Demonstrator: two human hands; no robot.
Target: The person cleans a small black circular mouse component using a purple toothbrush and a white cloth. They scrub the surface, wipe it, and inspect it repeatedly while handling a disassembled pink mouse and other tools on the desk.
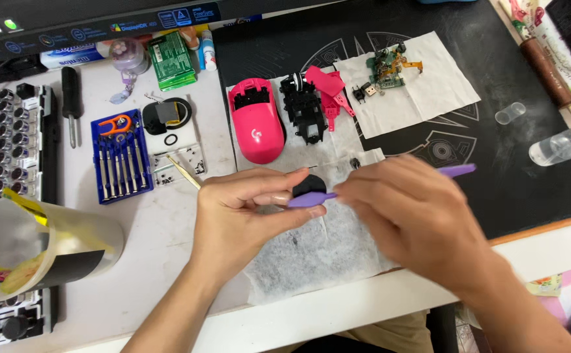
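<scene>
Your left hand [249,206] pinches a small black part [308,185] between thumb and fingers, held over the white tissue [318,252] at the desk's front edge. Your right hand [406,212] is closed around a purple pry tool [311,199], its flat tip touching the black part and its handle end sticking out past your knuckles. Behind your hands lies a pink mouse shell [257,127], with a black inner frame [304,111] just beside it. At the back left, a green rectangular box [172,60] stands near a blue case of screwdrivers [121,157]. A yellow-labelled roll [37,245] sits at far left.
</scene>
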